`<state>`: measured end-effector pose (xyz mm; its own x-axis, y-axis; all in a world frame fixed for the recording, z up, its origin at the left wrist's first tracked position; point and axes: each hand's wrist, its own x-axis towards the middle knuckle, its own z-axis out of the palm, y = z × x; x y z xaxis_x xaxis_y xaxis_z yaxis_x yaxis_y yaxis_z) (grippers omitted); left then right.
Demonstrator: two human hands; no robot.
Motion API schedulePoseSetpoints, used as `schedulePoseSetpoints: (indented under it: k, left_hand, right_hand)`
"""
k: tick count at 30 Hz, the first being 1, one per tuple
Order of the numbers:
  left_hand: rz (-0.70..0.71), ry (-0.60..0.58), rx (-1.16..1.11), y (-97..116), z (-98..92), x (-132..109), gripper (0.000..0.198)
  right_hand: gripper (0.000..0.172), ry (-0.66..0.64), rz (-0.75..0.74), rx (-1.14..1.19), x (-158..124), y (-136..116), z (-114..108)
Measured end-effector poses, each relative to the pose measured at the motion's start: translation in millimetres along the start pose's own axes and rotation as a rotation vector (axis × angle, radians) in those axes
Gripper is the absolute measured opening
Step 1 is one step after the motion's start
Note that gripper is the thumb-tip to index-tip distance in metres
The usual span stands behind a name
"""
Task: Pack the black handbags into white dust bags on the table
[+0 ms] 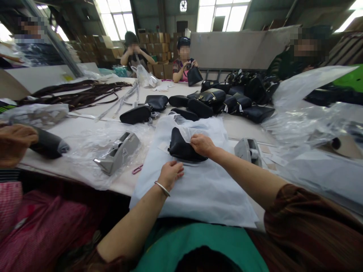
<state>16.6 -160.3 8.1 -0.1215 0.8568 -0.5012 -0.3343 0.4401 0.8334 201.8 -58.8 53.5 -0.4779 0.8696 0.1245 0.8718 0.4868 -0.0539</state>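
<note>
A small black leather bag [181,148] lies partly inside a white non-woven dust bag [198,189] spread on the table in front of me. My right hand [202,145] rests on the black bag's right end, fingers curled over it and over the edge of the white fabric. Just below and to the left, my left hand [171,173], with a silver bangle on the wrist, lies on the white bag, its fingers loosely bent and pressing the fabric flat.
Two grey tape dispensers [119,153] [249,150] flank the work. Several black bags [215,102] pile up mid-table, brown straps [76,94] at far left, clear plastic bags [306,113] at right. Another person's hand [14,143] holds a dark object at left; other people sit across.
</note>
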Motion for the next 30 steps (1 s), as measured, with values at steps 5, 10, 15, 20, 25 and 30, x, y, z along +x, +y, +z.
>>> schedulePoseSetpoints:
  k: [5,10,15,20,25,30]
  left_hand:
    - [-0.202,-0.015,-0.253,9,23.8,7,0.023]
    - [-0.252,0.096,-0.331,11,45.3,23,0.036]
    - [-0.294,0.182,-0.308,12,59.0,36,0.038]
    - [-0.325,0.187,-0.239,16,71.3,41,0.034]
    - [-0.325,0.151,-0.172,16,79.8,42,0.032]
    - [-0.288,0.126,-0.185,9,82.3,42,0.028]
  right_hand:
    - [0.033,0.021,0.006,0.031,0,1,3]
    - [0.031,0.039,0.001,0.065,2,5,6]
    - [0.032,0.046,-0.005,0.080,2,8,7]
    - [0.032,0.050,0.011,0.058,1,10,-1]
    - [0.034,0.041,-0.015,0.023,3,12,-9]
    - [0.034,-0.002,-0.041,0.018,3,11,-11]
